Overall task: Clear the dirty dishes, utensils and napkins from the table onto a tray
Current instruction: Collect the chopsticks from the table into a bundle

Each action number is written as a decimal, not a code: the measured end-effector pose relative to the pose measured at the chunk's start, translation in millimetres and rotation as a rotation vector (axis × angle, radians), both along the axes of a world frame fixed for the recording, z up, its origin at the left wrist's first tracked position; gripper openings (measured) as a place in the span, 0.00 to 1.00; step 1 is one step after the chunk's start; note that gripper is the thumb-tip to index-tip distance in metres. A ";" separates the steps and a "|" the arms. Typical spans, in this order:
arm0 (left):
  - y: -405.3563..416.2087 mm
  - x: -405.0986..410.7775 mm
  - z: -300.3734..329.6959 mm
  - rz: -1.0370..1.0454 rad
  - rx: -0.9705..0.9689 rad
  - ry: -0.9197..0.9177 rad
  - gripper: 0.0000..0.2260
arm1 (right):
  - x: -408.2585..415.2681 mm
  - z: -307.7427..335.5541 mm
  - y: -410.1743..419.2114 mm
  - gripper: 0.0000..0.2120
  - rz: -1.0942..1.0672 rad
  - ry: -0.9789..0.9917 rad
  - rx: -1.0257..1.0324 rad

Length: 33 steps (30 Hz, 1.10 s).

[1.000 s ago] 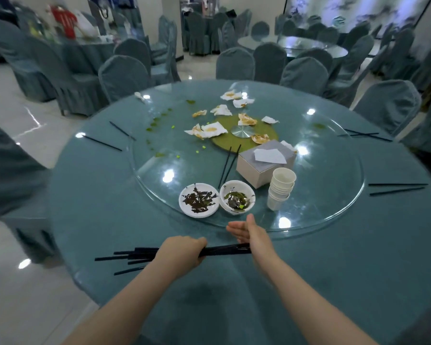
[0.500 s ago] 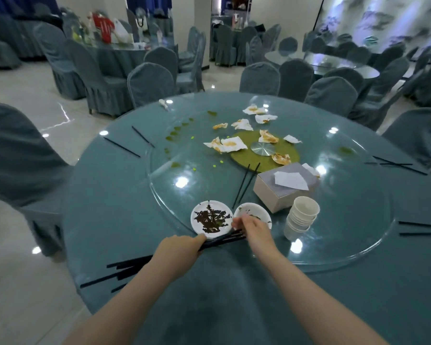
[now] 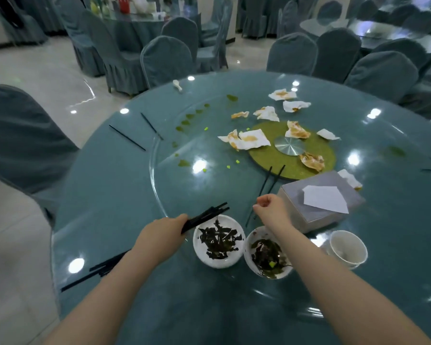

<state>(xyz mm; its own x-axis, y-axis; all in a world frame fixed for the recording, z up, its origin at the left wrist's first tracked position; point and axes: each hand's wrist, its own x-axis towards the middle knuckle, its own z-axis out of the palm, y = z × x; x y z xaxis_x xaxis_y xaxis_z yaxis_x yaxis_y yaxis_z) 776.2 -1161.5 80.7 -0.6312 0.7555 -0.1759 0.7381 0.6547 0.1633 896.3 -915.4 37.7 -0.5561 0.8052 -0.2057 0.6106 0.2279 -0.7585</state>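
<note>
Low and left of centre, the left hand (image 3: 163, 235) grips a bundle of thin black chopsticks (image 3: 207, 216), their tips fanning above a white round bowl of dark leafy scraps (image 3: 219, 241) on the round glass turntable (image 3: 159, 185). Right of it, the right hand (image 3: 271, 211) hovers with fingers curled, empty, over a loose black chopstick pair (image 3: 269, 185) beside a grey tissue box (image 3: 319, 200). No readable writing shows; stained white paper napkins (image 3: 249, 141) lie scattered in the upper centre.

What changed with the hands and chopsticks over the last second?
The right hand let go of the chopstick bundle and reached forward to the loose chopstick pair on the glass. The left hand still grips the bundle. Both bowls stayed put.
</note>
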 end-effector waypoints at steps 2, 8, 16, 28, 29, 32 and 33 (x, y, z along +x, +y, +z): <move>8.0 -11.5 -1.3 0.059 0.027 -0.024 0.07 | -13.8 -5.6 14.5 0.07 0.033 -0.189 0.085; 26.1 -36.8 -4.5 0.177 0.112 -0.067 0.04 | -46.8 -32.6 35.5 0.30 0.091 -0.582 0.175; 16.9 -37.0 -17.2 0.285 0.202 -0.219 0.05 | -68.5 -46.7 24.7 0.18 0.005 -0.463 0.121; -9.1 -29.9 -24.6 0.466 0.356 -0.422 0.08 | -68.2 -45.7 23.6 0.12 0.040 -0.477 0.128; -13.3 -30.3 -25.0 0.495 0.378 -0.442 0.09 | -68.6 -43.7 22.6 0.12 0.034 -0.450 0.134; -26.3 -31.7 -23.9 0.637 0.512 -0.570 0.08 | -72.0 -28.1 18.1 0.10 0.055 -0.360 0.147; -29.9 -31.4 -23.0 0.692 0.574 -0.624 0.08 | -73.2 -20.0 15.4 0.08 0.069 -0.332 0.149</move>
<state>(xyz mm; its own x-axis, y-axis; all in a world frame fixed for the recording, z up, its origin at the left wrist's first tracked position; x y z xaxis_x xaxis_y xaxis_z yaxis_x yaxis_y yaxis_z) 744.8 -1191.4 57.7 -0.8728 0.3430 -0.3473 -0.0790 0.6028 0.7939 823.1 -900.0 17.7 -0.5328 0.8028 -0.2679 0.7973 0.3700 -0.4769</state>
